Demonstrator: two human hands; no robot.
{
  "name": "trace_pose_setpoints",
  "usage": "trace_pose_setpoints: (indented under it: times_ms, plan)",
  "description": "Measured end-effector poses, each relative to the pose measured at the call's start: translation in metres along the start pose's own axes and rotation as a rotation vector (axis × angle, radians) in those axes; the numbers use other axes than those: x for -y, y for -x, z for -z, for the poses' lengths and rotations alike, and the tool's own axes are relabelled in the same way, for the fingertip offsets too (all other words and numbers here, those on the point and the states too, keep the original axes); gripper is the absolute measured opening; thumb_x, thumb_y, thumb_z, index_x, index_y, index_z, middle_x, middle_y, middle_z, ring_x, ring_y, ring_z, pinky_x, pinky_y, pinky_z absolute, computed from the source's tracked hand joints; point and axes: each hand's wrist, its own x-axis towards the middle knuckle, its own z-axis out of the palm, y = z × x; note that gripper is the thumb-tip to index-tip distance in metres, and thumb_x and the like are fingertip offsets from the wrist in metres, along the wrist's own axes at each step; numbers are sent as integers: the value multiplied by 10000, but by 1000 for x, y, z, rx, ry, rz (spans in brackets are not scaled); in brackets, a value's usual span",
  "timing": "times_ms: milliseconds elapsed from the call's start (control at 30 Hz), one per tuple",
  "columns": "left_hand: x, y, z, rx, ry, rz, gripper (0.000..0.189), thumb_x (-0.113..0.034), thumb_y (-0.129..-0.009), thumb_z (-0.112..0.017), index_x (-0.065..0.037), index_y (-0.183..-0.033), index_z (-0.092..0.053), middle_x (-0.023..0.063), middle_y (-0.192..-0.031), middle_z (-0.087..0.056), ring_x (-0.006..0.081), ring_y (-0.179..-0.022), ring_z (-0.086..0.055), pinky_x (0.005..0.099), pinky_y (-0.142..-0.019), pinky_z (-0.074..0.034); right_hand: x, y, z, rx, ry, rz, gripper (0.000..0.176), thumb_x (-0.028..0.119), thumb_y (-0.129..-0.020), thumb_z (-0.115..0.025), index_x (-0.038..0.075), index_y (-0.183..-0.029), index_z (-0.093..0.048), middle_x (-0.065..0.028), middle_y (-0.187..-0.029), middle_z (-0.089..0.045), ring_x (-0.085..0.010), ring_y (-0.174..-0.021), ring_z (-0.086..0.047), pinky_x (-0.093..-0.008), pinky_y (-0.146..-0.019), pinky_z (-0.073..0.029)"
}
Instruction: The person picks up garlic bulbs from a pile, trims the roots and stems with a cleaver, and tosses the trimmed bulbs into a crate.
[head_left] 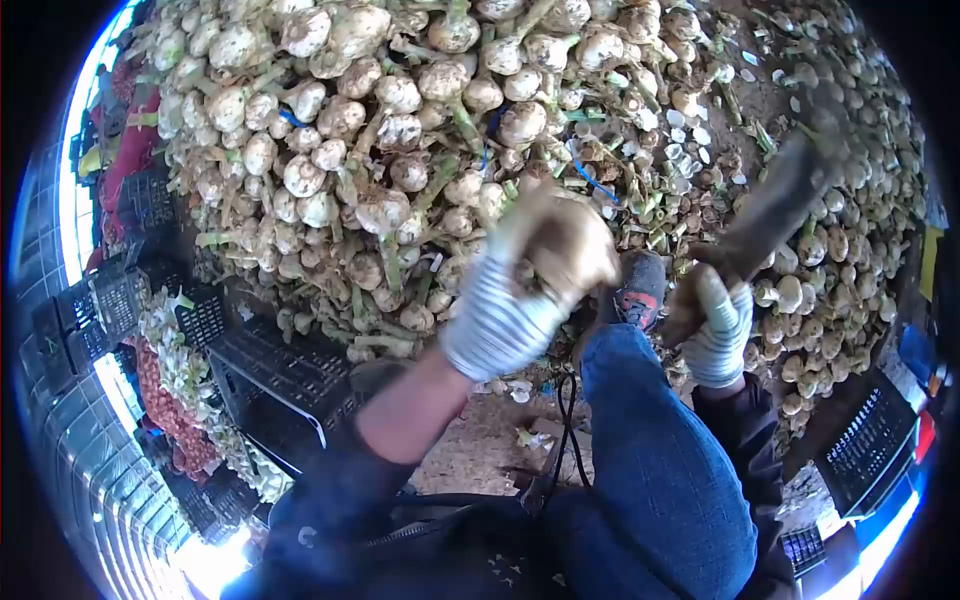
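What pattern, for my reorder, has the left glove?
The left glove is whitish, grey-striped; head view.

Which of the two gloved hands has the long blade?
The right hand: it grips the long blade at its near end. The left hand, seen against the heap of bulbs, is clear of the blade.

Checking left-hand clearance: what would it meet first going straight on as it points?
Probably the bulb pile ahead of the left hand; blur and unclear depth leave the gap uncertain.
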Motion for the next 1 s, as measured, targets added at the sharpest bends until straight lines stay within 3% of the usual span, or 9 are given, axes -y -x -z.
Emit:
trace_pose_setpoints:
  times_ms: [100, 167, 267, 400, 533, 767, 900, 933, 1000]
  plan:
    - [-1, 43, -46, -104, 116, 206, 1032, 61, -733, -730, -268, -1511, -137, 94, -1232, -537, 206, -1058, -578, 362, -948, -488, -8, 8, -47, 183, -13, 2, 424, 252, -882, -650, -20, -1189, -544, -6, -749, -582, -72, -613, -545, -216, -565, -450]
    - [-10, 45, -39, -187, 551, 433, 1047, 36, -723, -751, -222, -1504, -104, 113, -1298, -487, 208, -1139, -537, 355, -958, -472, -12, 1, -45, 333, 50, -4, 434, 256, -887, -653, -21, -1201, -538, -16, -792, -611, -77, -652, -572, -215, -599, -459]
    - [-9, 31, -11, -243, 511, 517, 868, -7, -712, -791, -115, -1398, -271, 101, -1227, -554, 190, -1106, -572, 337, -953, -489, 5, 2, -53, 425, 55, -131, 353, 147, -883, -651, -3, -1185, -548, -17, -804, -621, -81, -683, -593, -194, -606, -459]
    - [-6, 31, 10, -165, 419, 297, 788, -46, -720, -801, -85, -1354, -335, 106, -1154, -599, 187, -1092, -586, 339, -938, -509, -5, -10, -33, 339, 589, 323, 244, -48, -795, -604, 18, -1028, -634, -35, -740, -630, -81, -697, -604, -224, -597, -478]
    - [5, 39, 21, -205, 946, 654, 498, -29, -845, -638, -72, -1295, -428, 128, -1162, -574, 205, -991, -617, 313, -846, -549, 18, -3, -47, 482, 1209, 763, 92, 89, -664, -625, 66, -737, -576, -117, -593, -479, -344, -549, -509, -437, -510, -423]
    - [-18, 28, 4, -158, -225, 346, 459, -106, -780, -746, -21, -1184, -545, 107, -1126, -594, 179, -1065, -565, 314, -958, -447, 17, -1, -57, 607, 1262, 844, 157, 157, -622, -671, 87, -717, -567, -93, -588, -498, -314, -552, -536, -442, -506, -423]
    - [-11, 32, 6, -164, -492, 222, 577, -62, -672, -813, -19, -1179, -541, 110, -1102, -590, 169, -986, -580, 304, -917, -460, 13, -3, -58, 629, 1229, 889, 165, 152, -610, -674, 84, -700, -554, -94, -583, -491, -312, -535, -528, -438, -504, -418]
    - [-14, 29, 8, -186, -109, 404, 526, -79, -714, -793, -18, -1172, -541, 104, -1075, -599, 165, -958, -588, 305, -894, -475, 9, -7, -55, 618, 1205, 900, 161, 147, -611, -672, 85, -696, -550, -94, -580, -486, -313, -529, -522, -438, -504, -417]
    - [-13, 33, 5, -207, -157, 472, 488, -80, -749, -767, -17, -1174, -535, 103, -1063, -599, 168, -959, -590, 308, -898, -476, -2, -13, -48, 602, 1201, 916, 151, 128, -612, -665, 84, -684, -540, -99, -577, -469, -322, -525, -505, -440, -509, -414]
